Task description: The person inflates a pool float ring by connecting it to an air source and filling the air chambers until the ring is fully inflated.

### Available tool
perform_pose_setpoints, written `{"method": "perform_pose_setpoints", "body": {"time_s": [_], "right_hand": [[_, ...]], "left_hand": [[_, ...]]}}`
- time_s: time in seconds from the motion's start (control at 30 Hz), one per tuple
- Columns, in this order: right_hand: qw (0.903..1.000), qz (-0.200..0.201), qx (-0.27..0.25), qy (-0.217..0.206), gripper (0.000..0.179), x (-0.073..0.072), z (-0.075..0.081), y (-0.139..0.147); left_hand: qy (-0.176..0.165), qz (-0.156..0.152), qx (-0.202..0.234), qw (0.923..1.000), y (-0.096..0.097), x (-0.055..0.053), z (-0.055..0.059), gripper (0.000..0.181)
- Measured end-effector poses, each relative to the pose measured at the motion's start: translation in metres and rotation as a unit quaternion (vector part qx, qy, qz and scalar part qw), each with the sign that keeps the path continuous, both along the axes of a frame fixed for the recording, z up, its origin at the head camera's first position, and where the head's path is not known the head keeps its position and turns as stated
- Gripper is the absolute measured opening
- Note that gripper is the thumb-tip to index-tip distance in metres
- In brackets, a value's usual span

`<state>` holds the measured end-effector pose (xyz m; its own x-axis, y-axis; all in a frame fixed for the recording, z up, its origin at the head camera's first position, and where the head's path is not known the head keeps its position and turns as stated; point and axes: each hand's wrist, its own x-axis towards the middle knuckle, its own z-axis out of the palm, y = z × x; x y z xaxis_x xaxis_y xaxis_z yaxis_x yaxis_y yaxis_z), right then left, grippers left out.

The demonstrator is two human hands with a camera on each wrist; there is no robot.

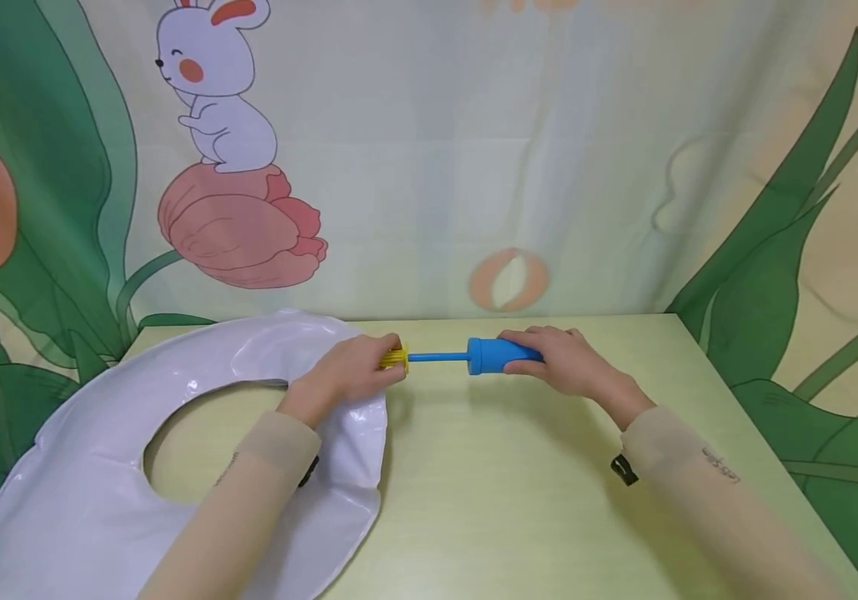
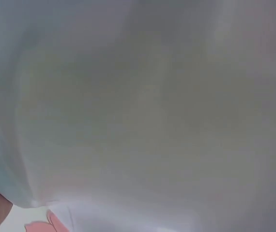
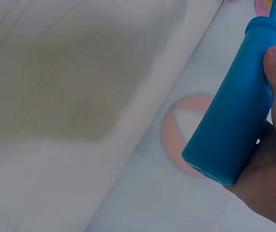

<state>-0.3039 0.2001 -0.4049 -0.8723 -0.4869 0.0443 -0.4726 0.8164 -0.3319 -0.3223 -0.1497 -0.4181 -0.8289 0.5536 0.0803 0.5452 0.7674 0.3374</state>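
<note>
Left hand (image 1: 353,367): fingers grip the yellow ribbed plastic handle (image 1: 395,358). Right hand (image 1: 565,360): fingers grip the blue cylindrical plastic barrel (image 1: 487,356). Between the fingers, the slender blue rod (image 1: 438,357) could bend under misaligned force.

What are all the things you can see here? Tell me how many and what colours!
Hand pump: 1, blue with a yellow handle, between the hands
Swim ring: 1, whitish, wrinkled, on the table's left side
Table: 1, pale yellow-green, under the ring
Backdrop cloth: 1, mostly pale, behind the table
Printed rabbit: 1, white, on the backdrop's pink tulip
Printed leaves: several, green, both sides of the backdrop
Black pieces: 2, black, by the sleeve cuffs
Sleeves: 2, beige, on the arms
Left hand: 1, bare, gripping the handle
Right hand: 1, bare, gripping the blue barrel
</note>
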Motion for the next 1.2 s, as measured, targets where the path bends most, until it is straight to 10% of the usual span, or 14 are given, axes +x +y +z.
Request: {"method": "perform_pose_setpoints", "body": {"time_s": [0.3, 0.9, 1.2], "right_hand": [[0.9996, -0.017, -0.020, 0.004, 0.063, 0.000, -0.004, 0.027], [0.9985, 0.031, 0.018, 0.040, 0.061, 0.009, -0.002, -0.051], [0.9997, 0.021, 0.012, 0.001, 0.063, 0.002, -0.001, -0.024]], "left_hand": [[-0.001, 0.002, 0.001, 1.0000, -0.011, 0.003, 0.003, 0.026], [0.022, -0.036, -0.011, 0.9991, 0.032, 0.014, 0.000, 0.019], [0.027, -0.036, -0.014, 0.9989, 0.010, 0.004, -0.002, 0.020]]}}
